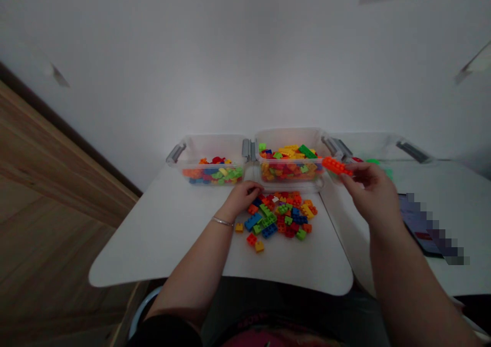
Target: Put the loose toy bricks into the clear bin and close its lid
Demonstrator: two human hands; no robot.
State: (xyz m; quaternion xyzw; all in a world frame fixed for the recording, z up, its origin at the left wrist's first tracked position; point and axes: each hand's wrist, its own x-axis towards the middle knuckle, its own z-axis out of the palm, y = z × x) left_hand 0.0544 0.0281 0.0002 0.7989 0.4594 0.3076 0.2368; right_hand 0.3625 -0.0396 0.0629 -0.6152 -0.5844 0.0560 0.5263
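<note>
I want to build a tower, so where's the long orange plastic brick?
In the head view, the long orange plastic brick is right of centre, held in the right hand, just right of the middle clear plastic box.

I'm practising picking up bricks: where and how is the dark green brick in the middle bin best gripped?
Probably across the long sides of the dark green brick, near its middle, from above: it is long, lies slanted atop the other bricks, and the middle bin's walls enclose it.
</note>
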